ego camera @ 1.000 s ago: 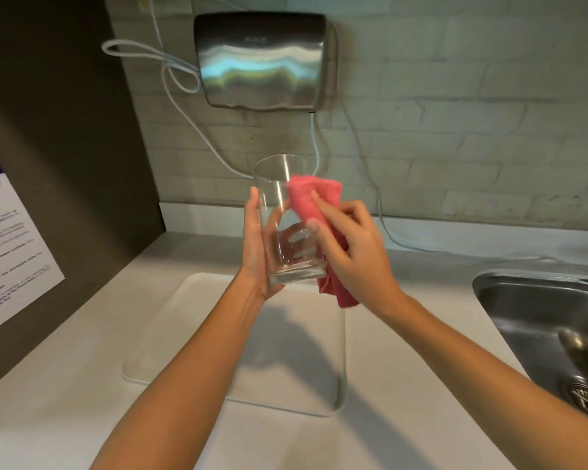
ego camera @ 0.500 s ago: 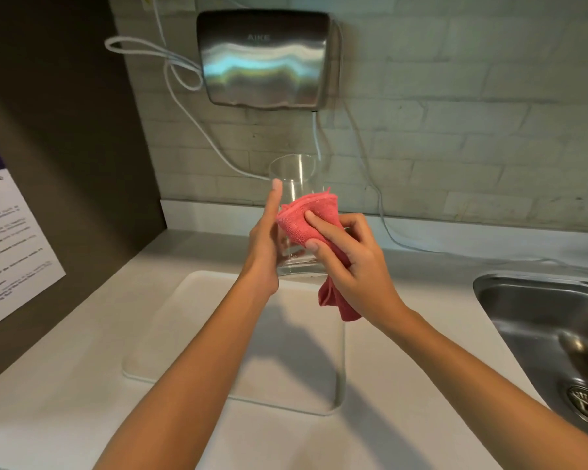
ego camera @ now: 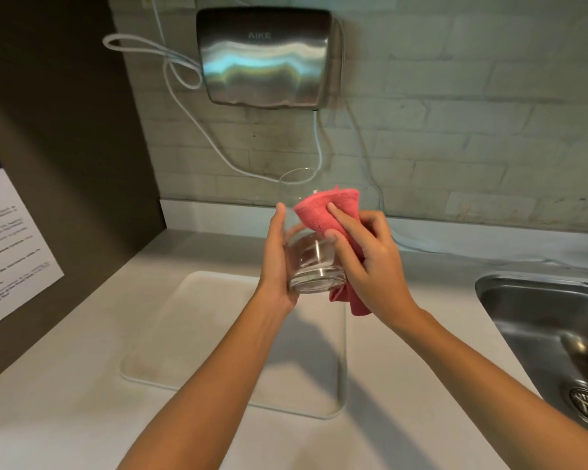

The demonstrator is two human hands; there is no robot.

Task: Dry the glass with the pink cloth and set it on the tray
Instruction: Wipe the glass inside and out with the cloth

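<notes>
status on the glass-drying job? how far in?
Done: nothing visibly finished; the white tray holds nothing. In hand: the left hand holds the glass above the tray, while the right hand presses the pink cloth against its outer side. Left: finish wiping, then set the glass on the tray.

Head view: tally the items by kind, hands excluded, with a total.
Glass: 1
Pink cloth: 1
Tray: 1
Sink: 1
Wall-mounted dryer: 1
White cable: 1
Printed notice: 1
Total: 7
</notes>
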